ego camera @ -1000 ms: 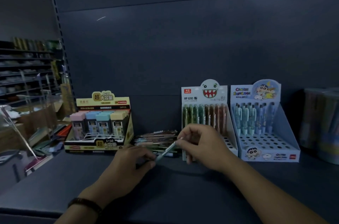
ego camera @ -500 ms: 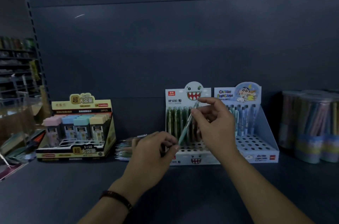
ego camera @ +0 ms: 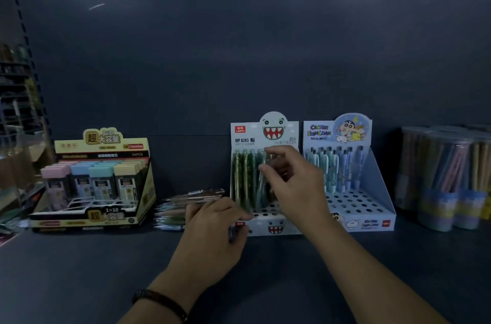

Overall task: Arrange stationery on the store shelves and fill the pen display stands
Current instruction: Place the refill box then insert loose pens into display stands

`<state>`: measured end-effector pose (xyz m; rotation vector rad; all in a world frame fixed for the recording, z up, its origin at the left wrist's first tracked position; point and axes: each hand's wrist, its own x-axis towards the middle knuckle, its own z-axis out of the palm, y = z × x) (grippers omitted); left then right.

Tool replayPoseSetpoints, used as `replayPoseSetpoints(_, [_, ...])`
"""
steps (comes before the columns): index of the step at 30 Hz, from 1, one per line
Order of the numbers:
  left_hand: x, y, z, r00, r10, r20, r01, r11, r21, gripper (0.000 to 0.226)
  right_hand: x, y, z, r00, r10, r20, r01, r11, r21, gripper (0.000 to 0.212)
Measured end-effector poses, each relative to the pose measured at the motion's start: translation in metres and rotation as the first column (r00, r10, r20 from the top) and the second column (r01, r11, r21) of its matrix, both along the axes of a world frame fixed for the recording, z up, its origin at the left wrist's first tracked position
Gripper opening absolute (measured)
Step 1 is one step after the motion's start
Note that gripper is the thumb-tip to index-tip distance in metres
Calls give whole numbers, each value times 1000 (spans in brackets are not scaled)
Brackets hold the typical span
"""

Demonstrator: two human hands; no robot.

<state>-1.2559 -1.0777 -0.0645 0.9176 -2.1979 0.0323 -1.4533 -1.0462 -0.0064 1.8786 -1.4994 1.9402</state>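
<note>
A dim store shelf seen from above the person's own arms. Near the middle stands a white cardboard pen stand with a toothy monster face, its back rows filled with upright green pens and its near holes empty.

The right hand reaches into this stand, thumb and forefinger pinching a pale green pen high on its barrel. The pen sits over the middle rows, just in front of the pens already standing. Its long axis runs almost straight up and down, leaning slightly, with the lower end pointing toward the holes. Blur hides which end is the tip.

The left hand, with a dark band at the wrist, rests curled at the stand's near left corner, beside a pile of loose pens lying on the shelf. Whether it holds anything cannot be told.

To the right is a blue cartoon pen stand, partly filled. To the far left is a yellow box of pastel-capped cases.

Likely risks: the pen's lower end may miss a hole and skid across the tray. The knuckles may knock neighbouring pens askew. A firm push may shove the light cardboard stand backward.
</note>
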Motion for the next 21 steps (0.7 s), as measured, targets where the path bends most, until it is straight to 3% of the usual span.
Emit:
replayPoseSetpoints(8, [-1, -1, 0, 1000, -1, -15, 1, 1000, 3, 22, 1, -3, -3, 990, -60, -129, 67, 997, 45, 24])
replayPoseSetpoints(15, [-1, -4, -3, 1000, -15, -18, 15, 1000, 5, 25, -3, 0, -6, 977, -21, -213, 75, 965, 250, 42])
replayPoseSetpoints(21, [0, -5, -2, 1000, -25, -8, 25, 1000, 9, 24, -3, 0, -6, 972, -36, -234, 103, 954, 282, 52])
